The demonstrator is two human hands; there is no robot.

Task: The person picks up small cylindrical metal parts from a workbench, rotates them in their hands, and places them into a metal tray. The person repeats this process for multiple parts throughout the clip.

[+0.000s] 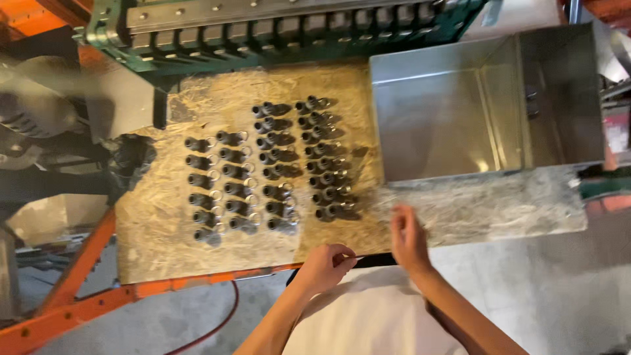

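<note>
Several dark metal fittings with ring ends (269,172) lie in neat rows on a chipboard work surface (151,230). My left hand (327,263) is at the board's near edge, fingers curled on a thin pin-like piece whose tip pokes out to the right. My right hand (409,238) hovers just right of it, fingers loosely apart, holding nothing that I can see. Both hands sit below the rows and do not touch the fittings.
A shiny sheet-metal tray (447,112) stands at the right on the bench. A green machine frame (282,29) runs along the far edge. An orange steel frame (79,289) and a red hose (220,322) lie below left.
</note>
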